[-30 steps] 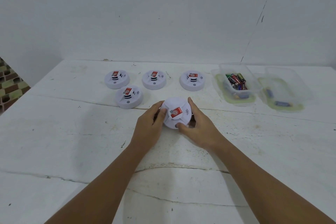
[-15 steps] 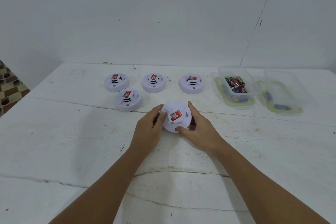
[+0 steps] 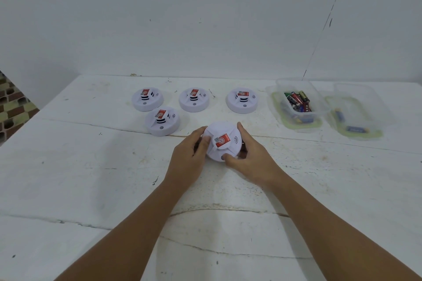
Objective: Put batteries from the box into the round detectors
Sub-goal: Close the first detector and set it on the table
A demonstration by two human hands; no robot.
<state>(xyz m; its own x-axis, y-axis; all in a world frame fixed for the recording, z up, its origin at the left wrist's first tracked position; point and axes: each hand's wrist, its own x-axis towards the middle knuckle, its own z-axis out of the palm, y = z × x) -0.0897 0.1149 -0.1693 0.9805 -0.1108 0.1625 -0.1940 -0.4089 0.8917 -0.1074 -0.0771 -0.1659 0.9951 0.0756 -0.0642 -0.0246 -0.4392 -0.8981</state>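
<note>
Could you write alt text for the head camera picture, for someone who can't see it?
Two bare hands, left hand and right hand, grip a round white detector on a white table. Four more detectors sit behind it, and to the right stands a clear box of batteries beside a second clear box.

The round detector (image 3: 222, 141) turned a little between the two hands. Its red sticker (image 3: 222, 140) tipped more to the side than it was a second ago. The left hand (image 3: 189, 159) and the right hand (image 3: 250, 159) slid a bit around its edge while they held it. The right thumb (image 3: 228, 158) moved a little along the near rim.
</note>
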